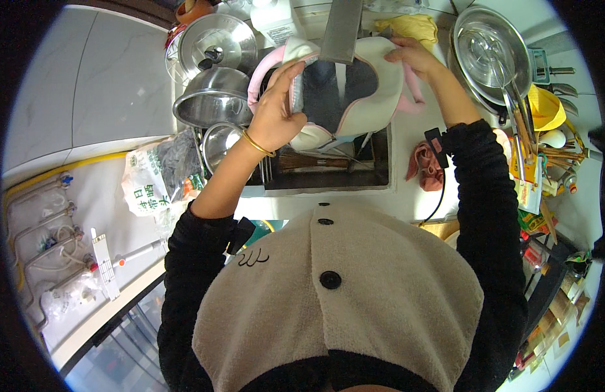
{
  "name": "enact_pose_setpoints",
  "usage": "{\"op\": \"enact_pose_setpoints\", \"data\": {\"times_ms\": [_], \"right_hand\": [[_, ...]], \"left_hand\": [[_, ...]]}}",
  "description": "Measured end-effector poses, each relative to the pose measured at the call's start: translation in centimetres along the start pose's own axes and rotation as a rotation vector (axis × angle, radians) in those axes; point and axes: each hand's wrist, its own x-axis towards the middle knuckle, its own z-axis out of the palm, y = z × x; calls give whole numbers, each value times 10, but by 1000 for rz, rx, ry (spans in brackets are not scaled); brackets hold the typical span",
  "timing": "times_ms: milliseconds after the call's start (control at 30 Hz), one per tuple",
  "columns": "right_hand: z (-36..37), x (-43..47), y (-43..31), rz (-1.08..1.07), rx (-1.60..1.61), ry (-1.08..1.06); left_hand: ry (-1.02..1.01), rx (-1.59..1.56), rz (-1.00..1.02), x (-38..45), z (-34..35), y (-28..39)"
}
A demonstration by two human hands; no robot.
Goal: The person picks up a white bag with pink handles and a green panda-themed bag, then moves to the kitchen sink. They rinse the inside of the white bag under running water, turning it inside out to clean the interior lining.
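Note:
Over the sink, a cream fabric bag with pink handles hangs between my two hands. Its zipped mouth gapes, showing a dark inside and a silvery edge at the left. My left hand, with a gold bangle at the wrist, grips the left rim, fingers along the edge of the opening. At the upper right, my right hand pinches the bag's side near the right handle. A flat grey metal bar reaches down over the bag and hides part of its far rim. Thin brown sticks lie in the sink below.
Steel bowls and a pot lid stand on the left. A white bottle and yellow cloth are behind. To the right are a reddish cloth and a steel basin with a wire skimmer.

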Motion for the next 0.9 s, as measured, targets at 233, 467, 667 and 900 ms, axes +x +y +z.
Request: {"op": "enact_pose_setpoints", "data": {"times_ms": [233,467,667,900], "right_hand": [[11,2,-2,-17,-78,-22],[32,-80,-34,-248,-707,155],[84,-118,-43,-504,-653,262],[85,-144,-76,-544,-887,405]], "left_hand": [[-1,76,10,-2,-4,1],[55,199,105,-28,-12,10],[124,303,28,-65,-21,2],[177,347,117,-72,4,-20]]}}
